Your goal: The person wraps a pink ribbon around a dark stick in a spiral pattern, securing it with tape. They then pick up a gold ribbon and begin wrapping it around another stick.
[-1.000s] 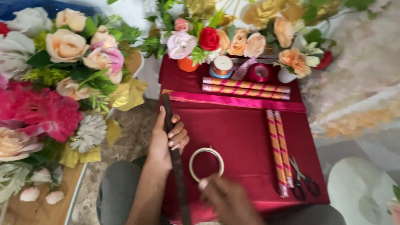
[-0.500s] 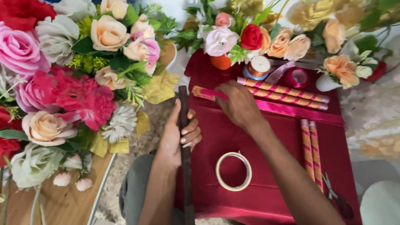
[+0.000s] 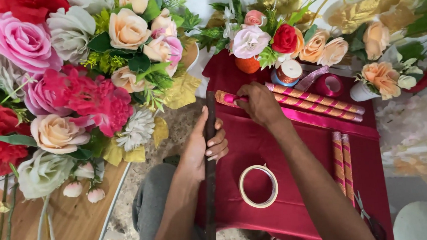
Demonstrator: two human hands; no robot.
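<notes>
My left hand (image 3: pixel 204 149) grips a long dark stick (image 3: pixel 211 182) that runs upright along the left edge of a red satin cloth (image 3: pixel 312 178). My right hand (image 3: pixel 258 103) reaches forward and closes on the end of a pink and gold striped wrapped stick (image 3: pixel 313 101), one of several lying across the far part of the cloth. A roll of clear tape (image 3: pixel 258 185) lies flat on the cloth between my arms.
Two more striped sticks (image 3: pixel 342 162) lie lengthwise at the right, with scissors (image 3: pixel 369 219) near them. Ribbon spools (image 3: pixel 288 72) and a pink ribbon roll (image 3: pixel 331 85) sit at the back. Artificial flower arrangements (image 3: pixel 68 83) crowd the left and the far side (image 3: pixel 286 37).
My right hand left the tape roll, reached forward across the cloth and took hold of a striped stick. The view tilted up and left. My left hand kept holding the dark stick.
</notes>
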